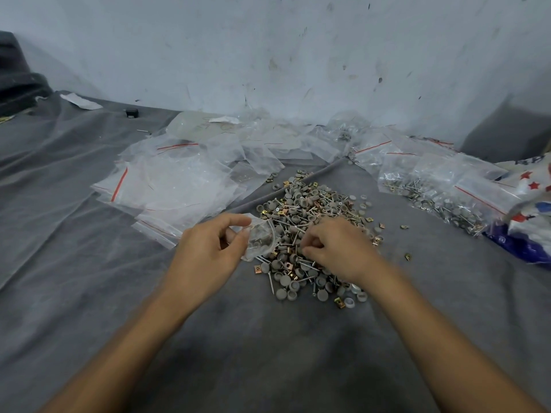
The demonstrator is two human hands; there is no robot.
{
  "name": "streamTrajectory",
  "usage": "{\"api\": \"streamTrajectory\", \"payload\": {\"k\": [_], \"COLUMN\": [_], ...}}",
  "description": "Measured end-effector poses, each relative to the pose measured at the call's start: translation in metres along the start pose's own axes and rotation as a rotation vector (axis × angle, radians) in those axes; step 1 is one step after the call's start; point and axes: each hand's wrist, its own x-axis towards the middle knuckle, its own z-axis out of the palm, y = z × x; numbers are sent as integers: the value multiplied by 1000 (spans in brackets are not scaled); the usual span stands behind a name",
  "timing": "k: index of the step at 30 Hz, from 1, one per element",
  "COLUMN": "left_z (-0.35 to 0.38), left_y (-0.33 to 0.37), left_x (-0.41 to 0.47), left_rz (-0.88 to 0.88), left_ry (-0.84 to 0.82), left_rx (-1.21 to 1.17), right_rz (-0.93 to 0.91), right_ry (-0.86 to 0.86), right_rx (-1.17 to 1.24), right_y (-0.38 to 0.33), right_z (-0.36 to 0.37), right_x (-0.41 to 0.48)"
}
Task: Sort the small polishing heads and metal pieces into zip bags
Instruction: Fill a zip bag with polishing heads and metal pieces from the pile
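- My left hand (208,251) pinches a small clear bag (262,238) at the pile's left edge.
- My right hand (334,248) curls its fingers onto the pile (310,204) of grey heads and metal pieces; I cannot tell whether they grip anything.
- Empty bags (173,186) lie to the left and filled bags (432,189) to the right, on grey cloth (268,353).

hands 2: left hand (205,251), right hand (337,248) | parts heap (304,201) 1 | held zip bag (262,237) 1

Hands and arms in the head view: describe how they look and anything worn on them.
The left hand and right hand are bare, no gloves. The left forearm and right forearm are uncovered down to the frame's edge: no sleeves, watch or bracelet. No rings show, though the right hand is slightly blurred.
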Motion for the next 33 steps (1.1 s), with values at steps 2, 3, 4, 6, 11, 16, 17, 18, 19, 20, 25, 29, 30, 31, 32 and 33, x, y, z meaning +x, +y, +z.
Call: {"api": "streamTrajectory", "payload": {"k": [2,3,4,6,11,16,17,18,19,20,25,29,30,31,32,33], "left_z": [0,-1,-1,-1,-1,-1,-1,0,0,0,0,-1,-1,0,0,0], "left_y": [0,1,1,1,1,0,0,-1,-1,-1,-2,-4,-4,-5,-5,-5], "left_x": [0,0,0,1,0,0,0,0,0,0,0,1,1,2,2,3], "left_rz": [1,1,1,-2,7,15,14,13,10,8,8,-8,-11,-14,-17,-18], "left_ry": [-3,-1,1,0,-8,3,4,3,1,-1,2,3,1,0,0,0], "left_rx": [3,5,7,8,21,19,18,19,20,20,8,-3,-2,-1,-1,-1], "right_rz": [0,0,0,-6,-13,-2,-24,-52,-81,-108,-174,-120,-77,-37,-10,10], "right_ry": [42,61,76,91,111,206,207,203,198,193,231,286,334,368,369,332], "right_rx": [-41,-79,-123,-193,-193,48,146,239,302,327,186,273,325,347,329,278], "right_y": [-2,-3,-4,-6,-7,-18,-24,-32,-41,-48,-66,-55,-48,-39,-30,-21], "right_z": [5,8,9,10,8,-3,-4,-5,-4,-3,12,10,8,5,4,3], "right_x": [0,1,1,2,-2,-10,-11,-11,-11,-11,-3,7,9,11,12,12]}}
